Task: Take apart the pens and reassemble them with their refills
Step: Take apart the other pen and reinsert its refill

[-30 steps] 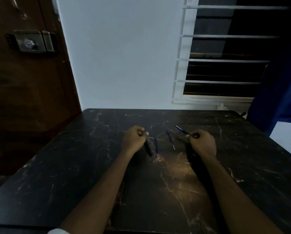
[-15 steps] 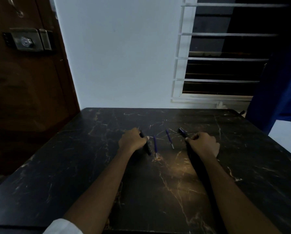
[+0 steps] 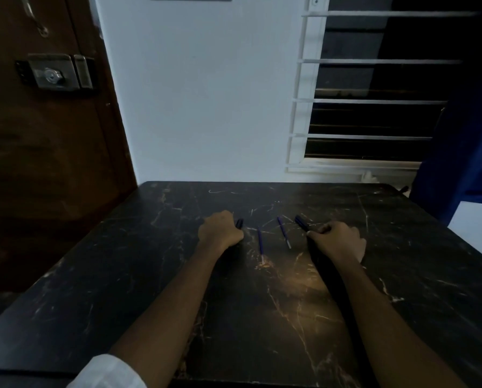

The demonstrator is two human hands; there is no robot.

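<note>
Two thin blue refills lie side by side on the black marble table (image 3: 262,317), between my hands: the left refill (image 3: 260,241) and the right refill (image 3: 283,231). My left hand (image 3: 220,231) rests on the table, closed around a dark pen barrel (image 3: 239,223) whose end sticks out past my fingers. My right hand (image 3: 338,240) rests on the table too, fingers closed on another dark pen barrel (image 3: 301,222) that points away to the left.
A wooden door with a metal lock (image 3: 55,71) stands at the left. Behind the table are a white wall and a barred window (image 3: 371,107). A blue curtain (image 3: 466,152) hangs at the right, near the table's far corner.
Both hands have lowered onto the table with their pen barrels. The right barrel, raised a second ago, now lies nearly flat. The refills have not moved.
</note>
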